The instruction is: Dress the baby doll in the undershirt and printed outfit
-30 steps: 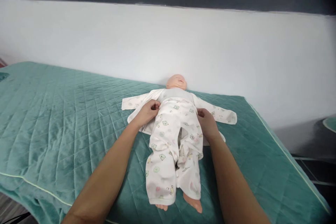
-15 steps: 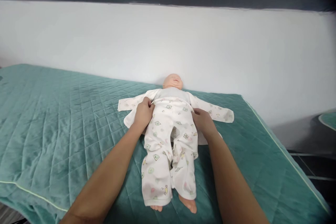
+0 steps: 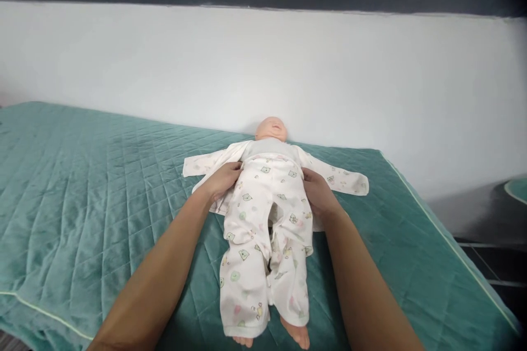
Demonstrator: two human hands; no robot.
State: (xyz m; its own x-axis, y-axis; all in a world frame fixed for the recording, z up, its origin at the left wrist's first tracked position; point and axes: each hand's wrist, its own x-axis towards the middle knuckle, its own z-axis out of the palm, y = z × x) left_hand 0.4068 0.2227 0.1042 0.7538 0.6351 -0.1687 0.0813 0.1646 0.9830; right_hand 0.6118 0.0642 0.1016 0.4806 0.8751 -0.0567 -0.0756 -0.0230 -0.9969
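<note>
A baby doll (image 3: 270, 129) lies on its back, head toward the wall, its bare feet sticking out of white printed trousers (image 3: 247, 214). Its grey-white torso shows above the waistband. A matching printed jacket (image 3: 348, 182) is spread open under the doll, sleeves stretched to both sides. My left hand (image 3: 224, 180) is closed at the left edge of the trousers' waist, its fingertips partly hidden by the cloth. At the opposite side of the waist, my right hand (image 3: 319, 191) has its fingers curled around the trousers' edge, with the tips tucked out of sight.
A green quilted cover (image 3: 102, 192) with pale piping lies beneath everything. The white wall (image 3: 263, 66) rises right behind the doll's head, with a dark band above it. Dark floor tiles show at the lower right, near another green-covered edge (image 3: 516, 189).
My left hand has turned from a raised pinch to lying lower along the waist. The right hand stays at its side of the waist. The trousers sit slightly lower in view.
</note>
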